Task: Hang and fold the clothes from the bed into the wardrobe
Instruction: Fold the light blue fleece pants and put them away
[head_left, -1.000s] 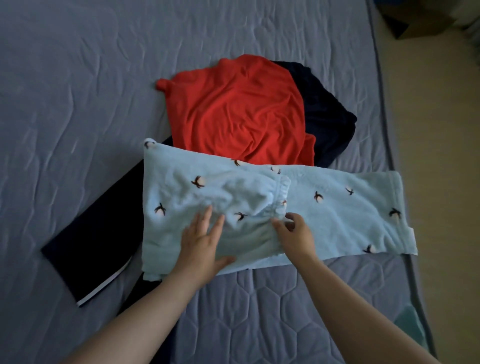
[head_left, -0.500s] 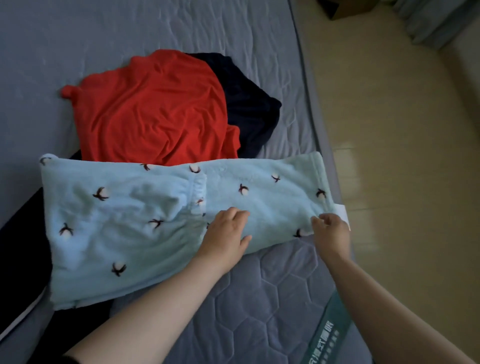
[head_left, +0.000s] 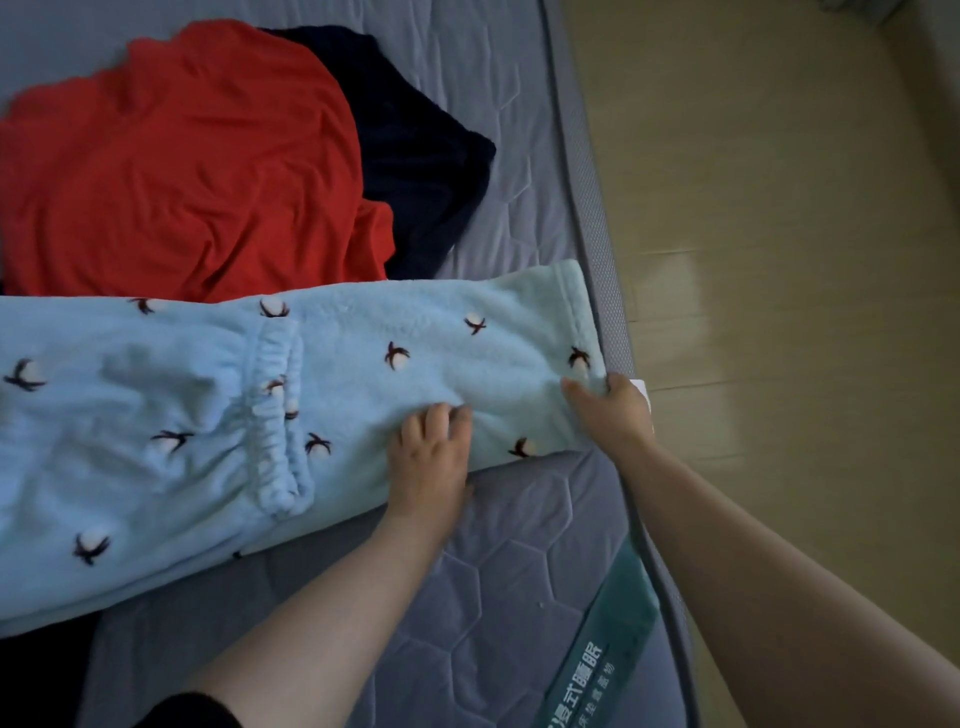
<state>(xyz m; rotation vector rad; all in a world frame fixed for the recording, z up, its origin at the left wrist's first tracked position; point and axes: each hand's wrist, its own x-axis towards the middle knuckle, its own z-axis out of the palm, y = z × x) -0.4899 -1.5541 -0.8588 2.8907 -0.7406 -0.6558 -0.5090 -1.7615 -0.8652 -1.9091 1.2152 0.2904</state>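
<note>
Nearest to me, both my bare forearms reach out over the grey quilted bed (head_left: 493, 597), past a green label strip (head_left: 597, 649) printed with characters near its right border.

My left hand (head_left: 431, 457) sits on the near edge of the pale blue fleece trousers (head_left: 389, 322). Its fingers are bent down into the pile, and the cloth puckers around them. My right hand (head_left: 613, 410) is just beside it to the right, at the very edge of the bed. It grips the cuff end of the leg, thumb on top and the other fingers wrapped round the hem. A small white tag (head_left: 641, 389) shows just beyond its knuckles.

The trousers lie flat across the bed from that cuff leftward, out of view. Their gathered elastic waistband (head_left: 275, 415), left of my left hand, is folded over onto the leg.

Beyond them, touching their far edge, lies a crumpled red garment (head_left: 182, 156). It rests partly on a navy garment (head_left: 415, 145) that pokes out on its right. The wooden floor (head_left: 779, 260) runs along the right of the bed.
</note>
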